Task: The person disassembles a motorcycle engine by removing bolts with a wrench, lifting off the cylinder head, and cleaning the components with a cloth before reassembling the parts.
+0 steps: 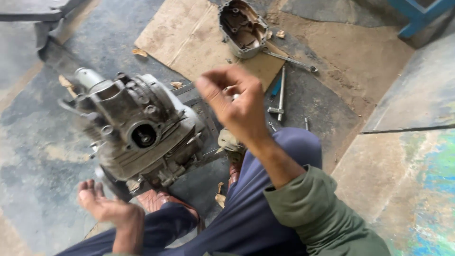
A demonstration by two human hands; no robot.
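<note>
The engine sits on the floor before my knees, its side cover already off and lying on cardboard. My left hand is open below it, touching nothing. My right hand is raised, fingers curled together on something small, I cannot tell what. Spanners lie on stained concrete.

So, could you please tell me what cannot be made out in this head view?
- What the right hand pinches: curled fingers hide it and motion blurs it.
- The engine's underside and far side: turned away, and its outline is blurred.
- The left hand's palm: faces away.
- The blue frame: cut off by the top edge.
- The small tools on the floor: too small to identify exactly.
</note>
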